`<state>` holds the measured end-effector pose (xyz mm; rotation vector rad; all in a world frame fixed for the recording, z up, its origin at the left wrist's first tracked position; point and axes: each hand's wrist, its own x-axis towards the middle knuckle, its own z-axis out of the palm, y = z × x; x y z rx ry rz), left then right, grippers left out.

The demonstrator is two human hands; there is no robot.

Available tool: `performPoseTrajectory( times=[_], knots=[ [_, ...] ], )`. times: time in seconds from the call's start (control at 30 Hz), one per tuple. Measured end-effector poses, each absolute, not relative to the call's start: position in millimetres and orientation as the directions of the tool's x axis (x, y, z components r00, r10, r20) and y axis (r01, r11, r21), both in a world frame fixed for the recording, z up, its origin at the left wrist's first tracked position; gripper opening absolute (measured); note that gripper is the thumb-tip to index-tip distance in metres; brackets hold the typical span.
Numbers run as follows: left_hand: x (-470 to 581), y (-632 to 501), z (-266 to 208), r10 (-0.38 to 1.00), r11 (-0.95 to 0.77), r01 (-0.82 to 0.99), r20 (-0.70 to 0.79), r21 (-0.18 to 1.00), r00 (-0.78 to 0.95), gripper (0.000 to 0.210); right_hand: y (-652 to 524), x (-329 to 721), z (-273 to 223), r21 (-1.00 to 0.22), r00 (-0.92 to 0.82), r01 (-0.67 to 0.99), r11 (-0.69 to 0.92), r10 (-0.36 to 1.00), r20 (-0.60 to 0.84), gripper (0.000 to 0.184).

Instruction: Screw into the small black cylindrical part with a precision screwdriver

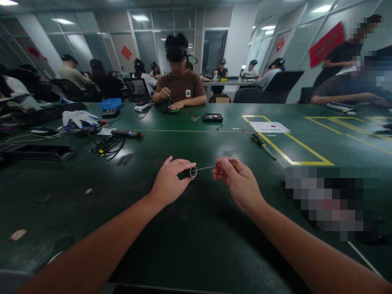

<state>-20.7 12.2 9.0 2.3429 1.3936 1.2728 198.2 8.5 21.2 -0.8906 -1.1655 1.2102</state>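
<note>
My left hand (pixel 169 182) is closed around a small dark cylinder with a pale rim (pixel 192 172), its round open end turned to the right. A thin pale rod (pixel 206 168) runs from this end to the fingers of my right hand (pixel 241 181), which pinch its other end. What kind of rod it is, I cannot make out. Whether its tip is inside the cylinder or only touches the rim is too small to tell. Both hands are just above the green table (pixel 196 241). Beyond my right hand lies a screwdriver (pixel 262 145) with a black and yellow handle.
Across the table a person (pixel 180 83) works on a green board. A black device (pixel 212 117) and a white sheet (pixel 268 127) lie toward the far side. At left are black cables (pixel 110 145), white gloves (pixel 79 119) and a blue bin (pixel 110 103). A blurred-out object (pixel 327 204) lies at right.
</note>
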Motion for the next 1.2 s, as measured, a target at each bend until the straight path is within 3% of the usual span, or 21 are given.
performPoseTrajectory(
  times=[0.33,0.6,0.83,1.2],
  knots=[
    [-21.9,12.4,8.6,0.770,-0.568,0.655,0.604,0.498,0.207,0.038,6.4,197.1,19.3,-0.962,-0.052,-0.200,0.187,0.978,0.201,0.031],
    [-22.8,13.5,8.9,0.740,-0.616,0.596,0.637,0.515,0.216,0.030,13.7,202.4,24.2,-0.904,-0.142,-0.415,-0.102,0.989,-0.046,0.031],
    [-22.2,12.9,11.0,0.755,-0.601,0.600,0.622,0.528,0.208,0.032,8.7,198.6,24.0,-0.926,-0.053,-0.370,0.078,0.993,0.105,0.026],
    [-21.8,11.0,11.3,0.753,-0.602,0.597,0.626,0.530,0.203,0.032,6.1,198.6,21.5,-0.952,-0.046,-0.212,0.218,0.971,0.233,0.028]
  ],
)
